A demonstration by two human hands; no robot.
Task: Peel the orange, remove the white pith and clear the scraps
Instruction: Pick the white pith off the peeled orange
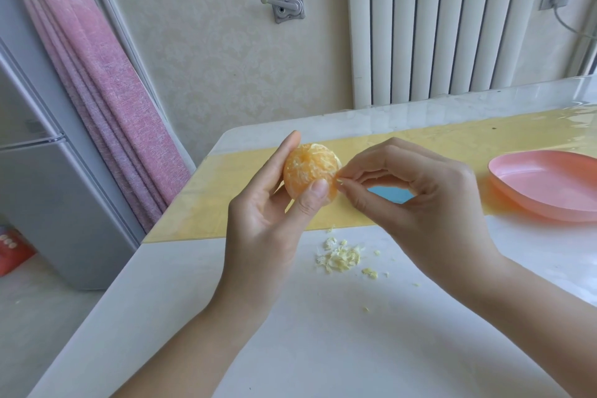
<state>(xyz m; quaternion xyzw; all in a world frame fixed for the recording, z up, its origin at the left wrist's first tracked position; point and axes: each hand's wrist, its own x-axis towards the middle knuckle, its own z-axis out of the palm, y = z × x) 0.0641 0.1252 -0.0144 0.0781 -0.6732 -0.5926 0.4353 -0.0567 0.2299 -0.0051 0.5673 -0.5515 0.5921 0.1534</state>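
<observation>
hands (268, 213) (416, 191) tight on orange (310, 168), pith (340, 180)

Bright, diffuse daylight fills the scene evenly and nearly washes out the white table (323, 349). Streaky glare lies on the far right end of the glossy mat (226, 203), and only faint, soft-edged shadows fall beneath the left hand (268, 213), the right hand (420, 200) and the dish (533, 203), which casts an orange tint on the mat beside it. Wide-angle distortion bows and tilts the curtain (97, 74), fridge (48, 187) and radiator (436, 26) toward the edges. Focus is fair at centre on the orange (307, 171), yet overall softness blurs fine detail, so the pith strand (340, 180) at the right fingertips is barely resolved.
</observation>
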